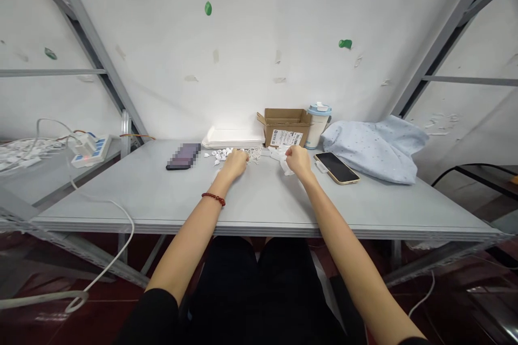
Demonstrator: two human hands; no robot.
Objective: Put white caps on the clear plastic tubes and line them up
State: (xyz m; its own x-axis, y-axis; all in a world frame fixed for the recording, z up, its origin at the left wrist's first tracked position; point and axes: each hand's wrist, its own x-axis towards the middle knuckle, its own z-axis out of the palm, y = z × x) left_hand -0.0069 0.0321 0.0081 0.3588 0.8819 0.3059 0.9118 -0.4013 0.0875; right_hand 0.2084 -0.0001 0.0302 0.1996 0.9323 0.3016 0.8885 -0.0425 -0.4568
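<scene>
Both my arms reach out over a grey table. My left hand, with a red bead bracelet on the wrist, rests with curled fingers on a scatter of small white plastic pieces. My right hand is closed around some small white pieces just in front of a cardboard box. What exactly either hand pinches is too small to make out.
A white tray lies behind the pieces. A dark phone lies at the left, another phone at the right, beside a blue-lidded cup and a pale blue cloth. A power strip with cables sits far left.
</scene>
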